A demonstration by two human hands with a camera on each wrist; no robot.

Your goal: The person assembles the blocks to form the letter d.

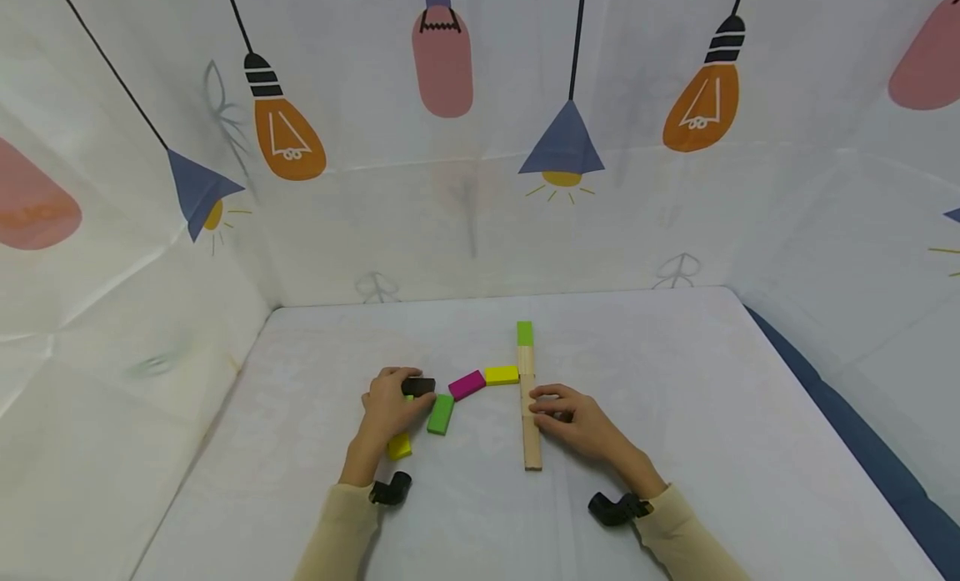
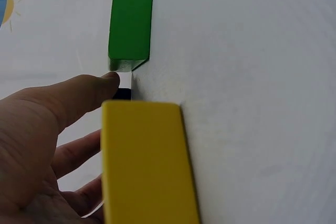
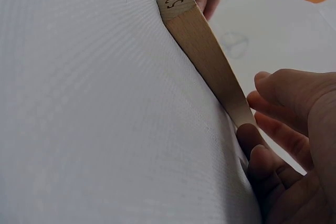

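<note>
My left hand (image 1: pixel 388 408) holds a black block (image 1: pixel 418 386) between thumb and fingers, on the left of the white table. Under that hand a yellow block (image 1: pixel 400 446) shows partly, with a sliver of green beside it. A green block (image 1: pixel 440 414) lies just right of the thumb, followed by a magenta block (image 1: pixel 467 385) and another yellow block (image 1: pixel 502 375). That yellow one meets a straight row of plain wooden blocks (image 1: pixel 531 443), capped by a light green block (image 1: pixel 525 333). Against the row's right side rest the fingers of my right hand (image 1: pixel 581 424), loosely bent and gripping nothing.
The white tabletop (image 1: pixel 637 356) ends at a pale cloth wall (image 1: pixel 480 231) printed with lamps and bulbs. Cloth also hangs at both sides. Dark blue fabric (image 1: pixel 840 406) shows beyond the right edge. Each wrist wears a black camera.
</note>
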